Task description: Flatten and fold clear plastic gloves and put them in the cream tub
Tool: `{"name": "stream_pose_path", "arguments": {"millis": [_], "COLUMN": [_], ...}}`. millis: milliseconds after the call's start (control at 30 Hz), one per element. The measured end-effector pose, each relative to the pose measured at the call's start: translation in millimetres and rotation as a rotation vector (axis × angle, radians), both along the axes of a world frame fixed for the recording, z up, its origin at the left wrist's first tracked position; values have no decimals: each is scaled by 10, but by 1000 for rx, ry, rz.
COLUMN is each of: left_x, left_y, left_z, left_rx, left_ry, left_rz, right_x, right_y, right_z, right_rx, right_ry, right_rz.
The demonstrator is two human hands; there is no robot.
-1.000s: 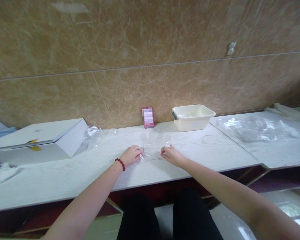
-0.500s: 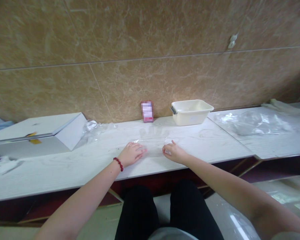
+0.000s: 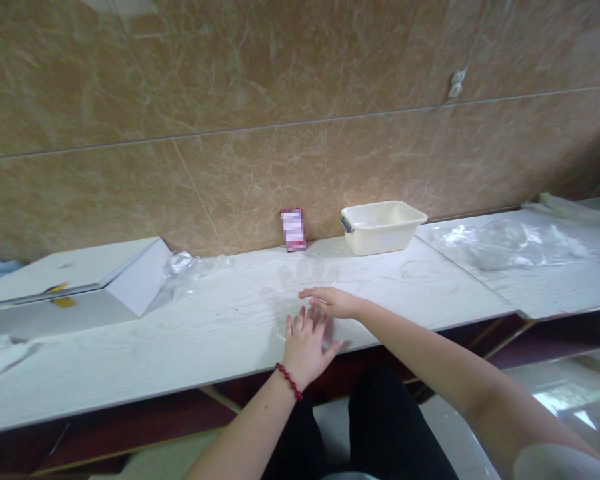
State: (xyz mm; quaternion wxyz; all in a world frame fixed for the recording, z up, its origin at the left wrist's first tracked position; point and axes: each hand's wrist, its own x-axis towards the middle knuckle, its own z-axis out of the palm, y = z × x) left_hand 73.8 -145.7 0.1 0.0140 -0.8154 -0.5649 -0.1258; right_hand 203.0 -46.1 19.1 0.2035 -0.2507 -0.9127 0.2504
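A clear plastic glove lies flat on the white table, its fingers pointing toward the wall. My left hand, with a red bead bracelet at the wrist, lies flat and open over the glove's near end by the table's front edge. My right hand reaches in from the right, fingers stretched out and resting on the glove just beyond the left hand. Neither hand grips anything.
A cream plastic tub and a small pink box stand by the marble wall. A white box lid and crumpled clear plastic lie at the left. More clear plastic covers the right table.
My left hand has moved right and toward me, from the glove's left edge to its near end. The right hand has opened flat and slid left over the glove.
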Motion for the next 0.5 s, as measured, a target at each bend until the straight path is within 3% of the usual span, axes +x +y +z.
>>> {"name": "stream_pose_path", "arguments": {"millis": [133,300,500], "left_x": [146,121,125], "left_y": [-53,-43,-28], "left_z": [-145,-145,-154], "left_rx": [-22,-35,-62], "left_ry": [-1,5,22], "left_rz": [134,125,125], "right_x": [-186,-199,-154], "right_y": [154,373,593], "right_z": [-170,-364,-388], "right_rx": [17,144,274], "right_ry": [-103,-225,-296], "right_rz": [107,112,102]}}
